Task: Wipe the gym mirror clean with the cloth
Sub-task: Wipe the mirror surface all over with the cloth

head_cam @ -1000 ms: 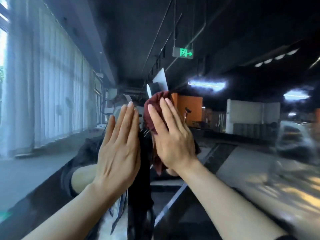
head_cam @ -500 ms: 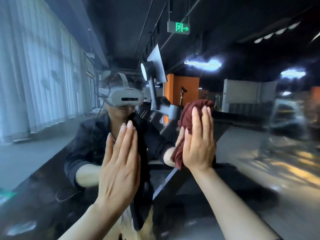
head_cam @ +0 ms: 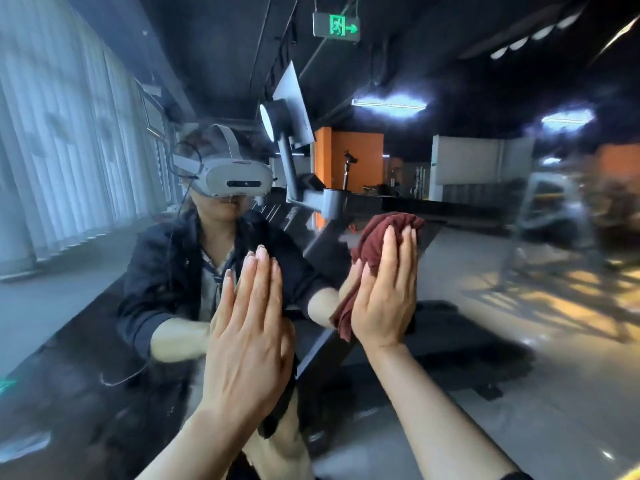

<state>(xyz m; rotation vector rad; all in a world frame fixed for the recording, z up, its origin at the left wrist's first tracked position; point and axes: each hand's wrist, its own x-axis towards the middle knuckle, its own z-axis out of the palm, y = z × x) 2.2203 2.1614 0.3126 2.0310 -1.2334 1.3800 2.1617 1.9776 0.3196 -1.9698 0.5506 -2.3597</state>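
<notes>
The gym mirror [head_cam: 502,271] fills the whole view and reflects the room and a person in a headset. A dark red cloth [head_cam: 381,233] lies bunched against the glass right of centre. My right hand [head_cam: 384,292] presses it flat to the mirror with straight fingers, the cloth sticking out above the fingertips and left of the palm. My left hand [head_cam: 249,337] rests flat on the glass with its fingers straight and together, lower and to the left, holding nothing.
Reflected in the glass are a treadmill with a screen arm [head_cam: 294,140], white curtains [head_cam: 62,150] on the left, a green exit sign [head_cam: 337,27] overhead and gym machines [head_cam: 554,216] at the right. Smears blur the mirror's right side.
My right hand has slid the cloth to the right across the glass, uncovering the reflected headset. My left hand stays flat on the mirror, a little lower in view.
</notes>
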